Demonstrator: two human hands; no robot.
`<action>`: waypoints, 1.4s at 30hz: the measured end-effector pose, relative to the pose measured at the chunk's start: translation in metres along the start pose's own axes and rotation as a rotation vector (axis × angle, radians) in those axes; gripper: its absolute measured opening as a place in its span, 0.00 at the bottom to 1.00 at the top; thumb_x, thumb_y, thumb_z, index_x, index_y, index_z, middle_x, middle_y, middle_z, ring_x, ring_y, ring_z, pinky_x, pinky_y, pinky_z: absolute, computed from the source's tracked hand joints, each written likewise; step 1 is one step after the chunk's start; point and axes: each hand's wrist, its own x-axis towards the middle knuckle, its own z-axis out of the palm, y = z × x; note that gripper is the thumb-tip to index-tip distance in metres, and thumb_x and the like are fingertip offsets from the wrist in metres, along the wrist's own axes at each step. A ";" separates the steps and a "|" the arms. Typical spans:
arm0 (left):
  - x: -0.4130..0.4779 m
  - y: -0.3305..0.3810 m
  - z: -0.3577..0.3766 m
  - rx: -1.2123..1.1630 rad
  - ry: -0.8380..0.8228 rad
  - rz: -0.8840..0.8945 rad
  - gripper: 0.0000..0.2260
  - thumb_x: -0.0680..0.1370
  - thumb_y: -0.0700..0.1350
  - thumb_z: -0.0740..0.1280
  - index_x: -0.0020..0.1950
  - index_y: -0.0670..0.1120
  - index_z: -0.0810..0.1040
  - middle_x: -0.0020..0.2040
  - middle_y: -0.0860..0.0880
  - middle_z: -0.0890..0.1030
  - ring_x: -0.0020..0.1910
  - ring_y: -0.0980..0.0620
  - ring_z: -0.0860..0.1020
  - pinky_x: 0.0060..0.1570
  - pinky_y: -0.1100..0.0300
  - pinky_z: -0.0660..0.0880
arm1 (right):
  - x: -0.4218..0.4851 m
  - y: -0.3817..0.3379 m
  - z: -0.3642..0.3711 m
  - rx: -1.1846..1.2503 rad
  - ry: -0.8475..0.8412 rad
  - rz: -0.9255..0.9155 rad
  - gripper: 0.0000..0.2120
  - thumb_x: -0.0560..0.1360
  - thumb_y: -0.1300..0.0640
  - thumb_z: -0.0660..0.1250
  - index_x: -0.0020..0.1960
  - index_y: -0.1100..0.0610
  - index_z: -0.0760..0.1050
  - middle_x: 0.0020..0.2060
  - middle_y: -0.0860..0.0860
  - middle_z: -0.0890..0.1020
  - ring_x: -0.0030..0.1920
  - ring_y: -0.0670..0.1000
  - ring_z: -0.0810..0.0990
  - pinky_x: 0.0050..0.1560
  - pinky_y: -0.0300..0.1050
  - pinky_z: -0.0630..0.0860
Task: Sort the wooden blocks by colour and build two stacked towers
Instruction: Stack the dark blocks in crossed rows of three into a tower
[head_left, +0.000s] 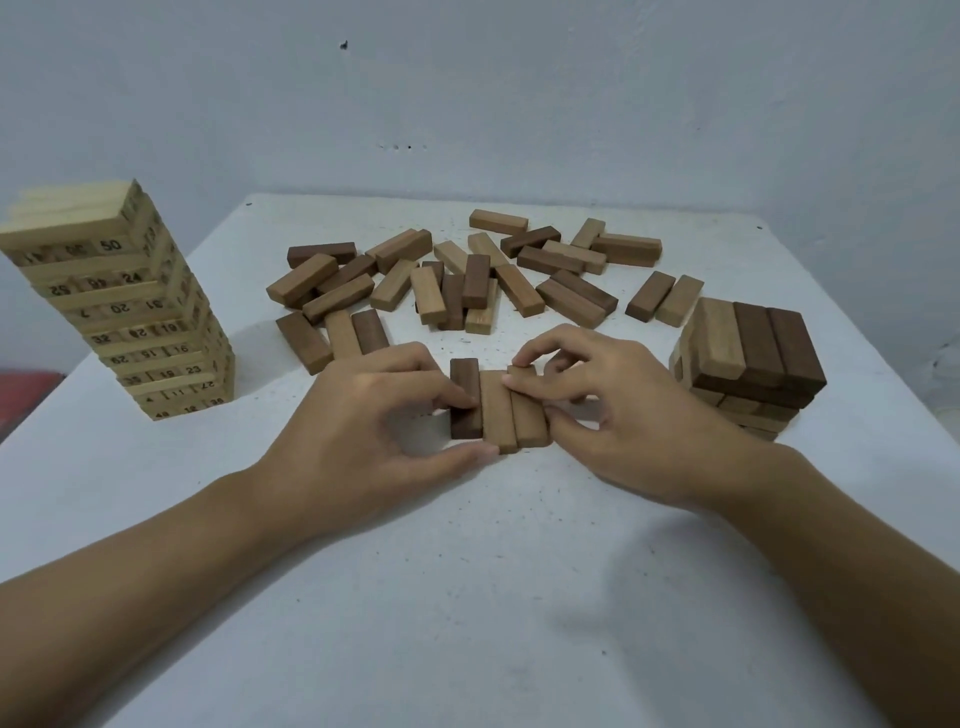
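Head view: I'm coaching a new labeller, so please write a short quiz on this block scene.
1. True or false: the numbered pale tower stands on the person's left side.
2. How many pieces form the row of blocks between the left hand and right hand? A two, B three, C five.
3. Fill in: the brown stack has a top layer of one light block and ___ dark.
Key: 1 true; 2 B; 3 two.

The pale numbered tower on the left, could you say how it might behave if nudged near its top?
The pale numbered tower is tall and narrow, so it would probably tip. Its stacked layers look uneven, so some may slide.
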 end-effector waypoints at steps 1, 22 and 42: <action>0.000 -0.002 -0.001 -0.002 -0.009 -0.005 0.19 0.72 0.61 0.76 0.53 0.48 0.87 0.45 0.56 0.81 0.44 0.55 0.81 0.40 0.58 0.76 | 0.000 0.001 0.000 0.004 0.010 -0.004 0.17 0.78 0.61 0.67 0.65 0.48 0.81 0.59 0.42 0.75 0.54 0.42 0.75 0.53 0.39 0.76; 0.003 -0.004 -0.002 0.013 -0.101 -0.053 0.24 0.75 0.62 0.72 0.66 0.50 0.83 0.61 0.59 0.80 0.60 0.62 0.79 0.57 0.61 0.78 | 0.003 -0.015 0.015 -0.164 -0.116 0.265 0.40 0.74 0.29 0.56 0.81 0.45 0.55 0.76 0.38 0.56 0.76 0.39 0.50 0.74 0.37 0.55; 0.003 -0.015 -0.004 0.051 -0.163 0.045 0.20 0.78 0.57 0.71 0.63 0.45 0.84 0.63 0.52 0.80 0.62 0.58 0.79 0.60 0.56 0.78 | 0.004 -0.014 0.013 -0.321 -0.341 0.161 0.36 0.78 0.34 0.36 0.81 0.50 0.34 0.79 0.41 0.33 0.76 0.39 0.28 0.78 0.44 0.34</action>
